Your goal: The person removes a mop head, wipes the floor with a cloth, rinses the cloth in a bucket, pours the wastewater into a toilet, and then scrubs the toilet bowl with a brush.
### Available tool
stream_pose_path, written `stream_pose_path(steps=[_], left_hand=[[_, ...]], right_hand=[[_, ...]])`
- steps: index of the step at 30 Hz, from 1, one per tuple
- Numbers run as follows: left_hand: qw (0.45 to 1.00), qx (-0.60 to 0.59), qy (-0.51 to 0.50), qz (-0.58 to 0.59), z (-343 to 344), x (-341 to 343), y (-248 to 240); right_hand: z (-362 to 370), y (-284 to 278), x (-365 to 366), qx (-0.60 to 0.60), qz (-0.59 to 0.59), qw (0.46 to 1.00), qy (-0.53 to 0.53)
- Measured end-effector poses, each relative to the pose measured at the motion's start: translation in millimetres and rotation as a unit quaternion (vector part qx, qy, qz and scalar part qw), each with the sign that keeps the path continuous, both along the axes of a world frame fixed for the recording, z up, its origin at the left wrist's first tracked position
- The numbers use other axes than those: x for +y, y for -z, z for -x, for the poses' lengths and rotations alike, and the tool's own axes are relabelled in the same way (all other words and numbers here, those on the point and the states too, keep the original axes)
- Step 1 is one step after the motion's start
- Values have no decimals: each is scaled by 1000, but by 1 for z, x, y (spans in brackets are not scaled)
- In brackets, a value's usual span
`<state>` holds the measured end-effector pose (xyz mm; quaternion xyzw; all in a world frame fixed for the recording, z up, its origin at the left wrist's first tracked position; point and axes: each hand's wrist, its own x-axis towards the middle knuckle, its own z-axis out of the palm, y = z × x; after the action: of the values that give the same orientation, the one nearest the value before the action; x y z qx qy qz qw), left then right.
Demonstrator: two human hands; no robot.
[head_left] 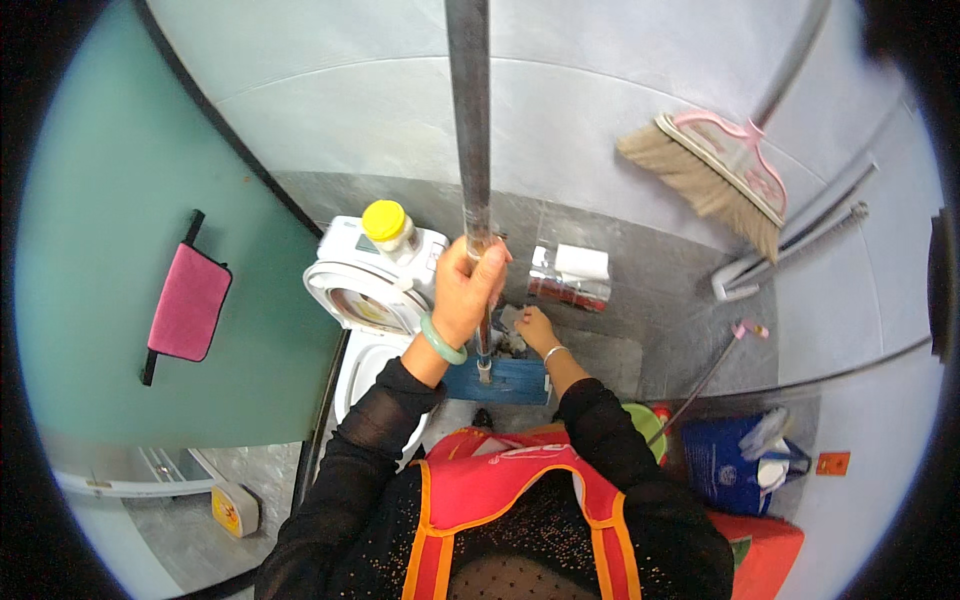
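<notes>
My left hand (468,290) is wrapped round a long grey metal pole (470,120), which rises toward the top of the view. At the pole's foot is a flat blue rectangular head (510,382), low over the floor. I cannot tell whether it belongs to a mop or a dustpan. My right hand (536,330) reaches down just beyond the blue head. Its fingers are pinched together at crumpled whitish scraps (512,325), and what they hold is too small to make out.
Left of my hands stands a white toilet (372,375) with its lid raised and a yellow-capped jar (388,225) on top. A paper holder (570,275) is on the wall ahead. A broom (715,175) hangs at right, above a green basin (640,425) and blue bag (715,460).
</notes>
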<state>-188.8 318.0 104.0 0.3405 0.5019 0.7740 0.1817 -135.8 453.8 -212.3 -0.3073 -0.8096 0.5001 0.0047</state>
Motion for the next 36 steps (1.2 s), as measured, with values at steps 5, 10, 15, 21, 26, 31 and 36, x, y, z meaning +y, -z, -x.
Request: stream_pose_path(steps=[5, 10, 15, 21, 26, 31, 36], left_hand=[[999, 5, -30, 9, 9, -8, 6], [998, 38, -41, 36, 9, -12, 0], [999, 35, 12, -1, -5, 9, -34], [980, 66, 175, -68, -49, 53, -102], [942, 235, 191, -144, -50, 65, -107], [961, 250, -31, 113, -23, 57, 67], [793, 534, 145, 255, -117, 46, 125]], right_hand=[[17, 11, 2, -98, -42, 994, -16], [6, -38, -17, 71, 316, 941, -96], [-32, -142, -34, 225, 142, 926, -269], [-88, -222, -27, 236, 154, 959, -34], [-126, -288, 5, 307, 53, 945, 97], [-162, -382, 25, 383, -34, 906, 178], [-186, -444, 53, 416, -100, 875, 226]])
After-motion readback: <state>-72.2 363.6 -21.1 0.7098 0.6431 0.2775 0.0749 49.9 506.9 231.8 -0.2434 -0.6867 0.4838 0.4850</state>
